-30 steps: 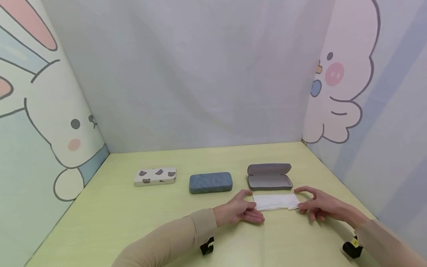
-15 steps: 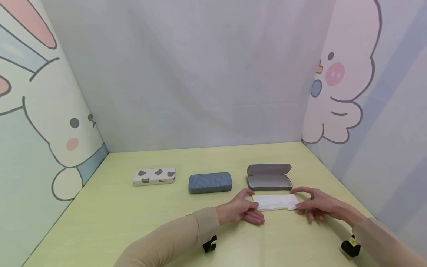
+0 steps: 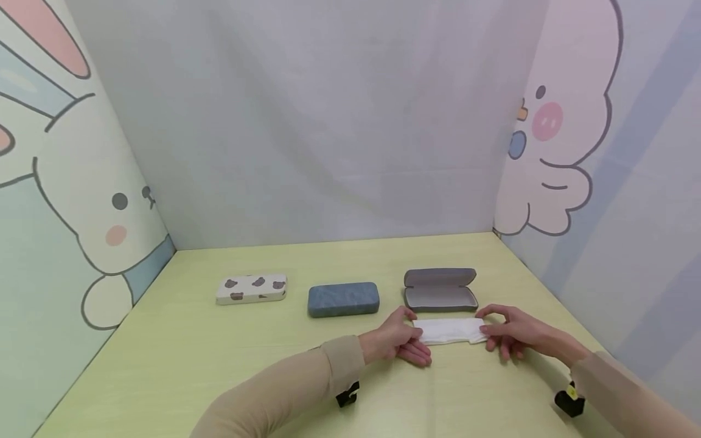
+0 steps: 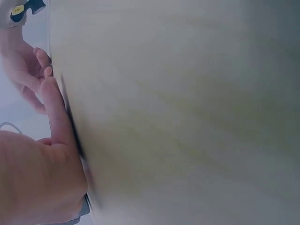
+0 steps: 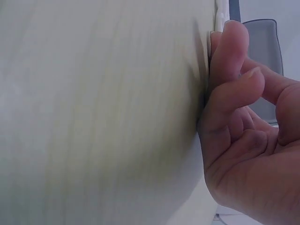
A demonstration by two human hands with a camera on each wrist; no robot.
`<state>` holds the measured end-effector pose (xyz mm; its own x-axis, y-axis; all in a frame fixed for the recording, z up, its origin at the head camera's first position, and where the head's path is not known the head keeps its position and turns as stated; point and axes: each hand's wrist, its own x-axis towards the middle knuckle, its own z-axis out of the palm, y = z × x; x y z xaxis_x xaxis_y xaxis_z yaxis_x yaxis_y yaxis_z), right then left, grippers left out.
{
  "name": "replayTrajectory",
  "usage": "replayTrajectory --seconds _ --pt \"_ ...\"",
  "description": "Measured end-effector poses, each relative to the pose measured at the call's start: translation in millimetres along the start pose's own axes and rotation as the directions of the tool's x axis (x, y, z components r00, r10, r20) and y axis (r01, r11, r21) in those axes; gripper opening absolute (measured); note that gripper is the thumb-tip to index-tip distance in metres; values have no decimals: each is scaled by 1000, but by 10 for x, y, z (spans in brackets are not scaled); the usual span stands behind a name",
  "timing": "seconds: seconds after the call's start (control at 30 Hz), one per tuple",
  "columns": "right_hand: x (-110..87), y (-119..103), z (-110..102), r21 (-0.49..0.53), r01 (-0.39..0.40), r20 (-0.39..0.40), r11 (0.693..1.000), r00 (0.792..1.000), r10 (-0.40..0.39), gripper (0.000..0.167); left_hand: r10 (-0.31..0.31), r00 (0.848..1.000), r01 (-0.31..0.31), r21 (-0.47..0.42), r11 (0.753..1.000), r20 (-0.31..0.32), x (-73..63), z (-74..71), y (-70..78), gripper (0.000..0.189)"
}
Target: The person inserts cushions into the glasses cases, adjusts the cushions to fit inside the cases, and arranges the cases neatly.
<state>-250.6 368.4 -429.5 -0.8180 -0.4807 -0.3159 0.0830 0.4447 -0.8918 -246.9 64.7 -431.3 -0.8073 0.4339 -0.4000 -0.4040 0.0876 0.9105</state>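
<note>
Both hands at a folded white cloth [image 3: 450,330]

Left hand [image 3: 395,342] and right hand [image 3: 512,331] pinch its two ends on the worktop [image 3: 219,365], just in front of the open grey case [image 3: 440,290].

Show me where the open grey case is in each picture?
Head: the grey case lies open at centre right, just behind the white cloth.
Left wrist: only a dark sliver at the bottom left, maybe the case; too blurred to tell.
Right wrist: top right, behind the fingers.
Shared landmark: the yellow-green table.
</note>
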Motion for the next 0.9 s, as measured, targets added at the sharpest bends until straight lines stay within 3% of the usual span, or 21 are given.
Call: replayTrajectory --seconds 0.37,0.63,0.9 --pt "-10 -12 28 -4 -14 -27 1000 1000 14 46 13 998 -11 32 999 -62 5 79 12 31" --pt "-4 -36 78 -21 -37 -42 999 998 36 31 -6 997 15 108 994 -83 -10 103 58 24" --pt "-6 -96 60 -34 -35 -39 999 999 33 28 -13 997 24 135 991 -76 14 82 71 14"
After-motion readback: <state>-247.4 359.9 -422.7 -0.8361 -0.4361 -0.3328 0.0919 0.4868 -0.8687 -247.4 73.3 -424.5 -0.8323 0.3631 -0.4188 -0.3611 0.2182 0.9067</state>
